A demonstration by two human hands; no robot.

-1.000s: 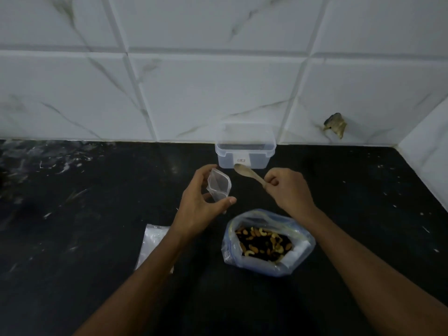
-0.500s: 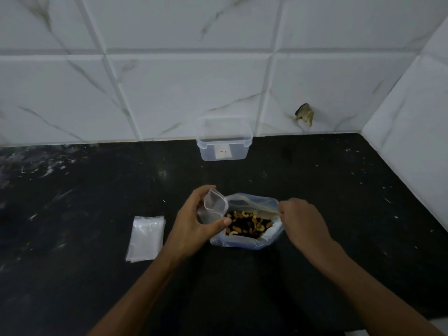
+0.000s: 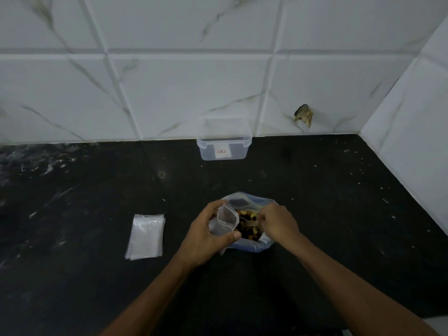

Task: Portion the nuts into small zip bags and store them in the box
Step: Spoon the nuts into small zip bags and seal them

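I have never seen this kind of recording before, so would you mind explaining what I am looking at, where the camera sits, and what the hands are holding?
There is no machine here: a person works with two bare hands, and the one camera is worn on the head, looking forward and down. That is why both forearms reach in from the bottom edge.

The left hand holds a small zip bag open at the mouth. The right hand grips a spoon dipped into a larger bag of nuts, which sits on the dark counter.

To the left lies a flat stack of spare bags. At the back, against the tiled wall, stands a clear plastic box, open on top; nothing shows inside it.
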